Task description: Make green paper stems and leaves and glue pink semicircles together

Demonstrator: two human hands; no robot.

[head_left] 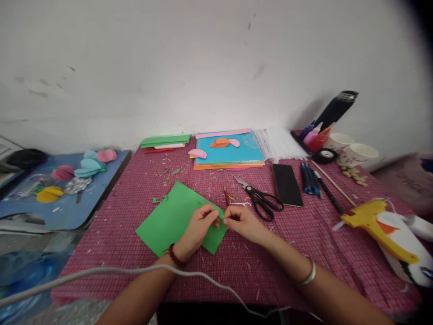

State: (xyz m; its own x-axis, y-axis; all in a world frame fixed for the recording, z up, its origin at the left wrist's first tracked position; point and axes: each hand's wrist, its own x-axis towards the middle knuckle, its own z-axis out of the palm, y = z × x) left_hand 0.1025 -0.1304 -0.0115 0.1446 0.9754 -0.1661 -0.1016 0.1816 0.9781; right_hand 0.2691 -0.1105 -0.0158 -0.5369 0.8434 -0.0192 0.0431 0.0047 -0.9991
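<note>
Both hands meet over the lower right part of a green paper sheet [169, 221] that lies on the checked cloth. Between them is a small green paper piece [220, 212], mostly covered by my fingers. My left hand [202, 222] is closed in a pinch on its left side. Thumb and fingertips of my right hand [244, 222] pinch it from the right. Just beyond the right hand lie black-handled scissors [262, 198], blades slightly apart, and a red pencil [226, 195]. A green paper scrap [160, 199] rests by the sheet's upper left edge.
A phone [287, 185], pens [309, 179] and a yellow glue gun [375, 223] lie to the right. Paper cups [357, 154] and a black flask [336, 109] stand behind. Stacked coloured paper [219, 155] lies at the back. A white cable [189, 273] crosses in front.
</note>
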